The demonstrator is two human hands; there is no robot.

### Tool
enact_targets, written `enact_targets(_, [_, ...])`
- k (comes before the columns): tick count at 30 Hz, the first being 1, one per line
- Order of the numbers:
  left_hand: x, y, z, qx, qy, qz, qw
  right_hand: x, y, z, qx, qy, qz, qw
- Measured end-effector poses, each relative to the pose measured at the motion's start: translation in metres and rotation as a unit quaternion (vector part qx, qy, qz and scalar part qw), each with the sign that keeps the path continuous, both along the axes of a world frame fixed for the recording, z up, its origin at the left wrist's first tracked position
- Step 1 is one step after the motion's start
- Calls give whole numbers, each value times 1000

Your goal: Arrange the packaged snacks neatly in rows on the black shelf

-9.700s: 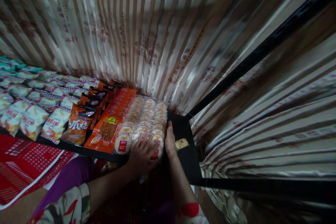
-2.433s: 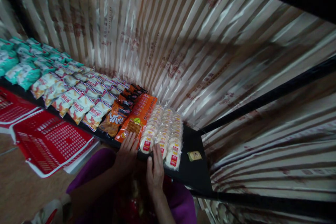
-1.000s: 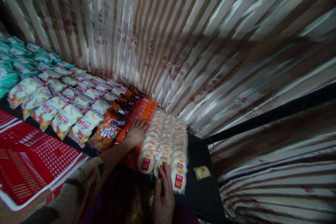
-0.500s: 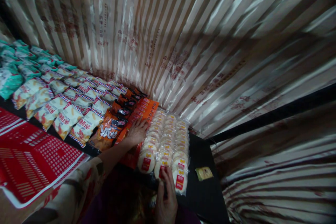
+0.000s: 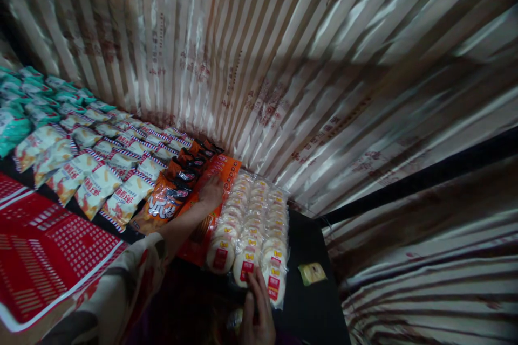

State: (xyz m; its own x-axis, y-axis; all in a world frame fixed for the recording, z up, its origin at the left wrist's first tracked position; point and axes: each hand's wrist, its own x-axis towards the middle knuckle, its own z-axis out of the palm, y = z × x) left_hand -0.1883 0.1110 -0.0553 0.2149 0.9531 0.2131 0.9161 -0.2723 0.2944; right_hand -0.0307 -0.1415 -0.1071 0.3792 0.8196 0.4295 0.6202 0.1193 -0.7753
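Observation:
My left hand point(image 5: 211, 195) lies on a row of flat orange packets point(image 5: 201, 234), its fingers blurred but seemingly stretched out over them. At the near end of the round white rice cracker packs point(image 5: 246, 260), my right hand point(image 5: 259, 310) has its fingers extended and thumb apart. Its fingertips touch the front pack of the middle row or rest just beside it. The cracker packs overlap in three rows in clear wrappers. Left of the orange packets stand orange and black snack bags point(image 5: 164, 197).
White snack bags point(image 5: 125, 198) and green bags point(image 5: 14, 126) fill the left of the black table point(image 5: 311, 307). A red basket point(image 5: 52, 248) sits at the front left. One small yellow packet point(image 5: 312, 274) lies to the right. Striped curtain point(image 5: 259, 64) hangs behind, with a dark bar point(image 5: 424, 172).
My left hand shifts slightly along the orange packets and its fingers look more blurred. My right hand stays by the front cracker packs. The view has shifted a little.

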Motion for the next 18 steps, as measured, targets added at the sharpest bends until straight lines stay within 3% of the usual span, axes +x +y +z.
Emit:
enact_targets(6, [6, 12, -4, 13, -1, -17, 1000, 9, 0, -1, 8, -21, -5, 1000])
enact_targets(13, [9, 15, -19, -6, -7, 17, 1000, 12, 3, -2, 12, -35, 4, 999])
enact_targets(18, [9, 15, -22, -23, -3, 12, 1000, 11, 5, -3, 2, -20, 4, 1000])
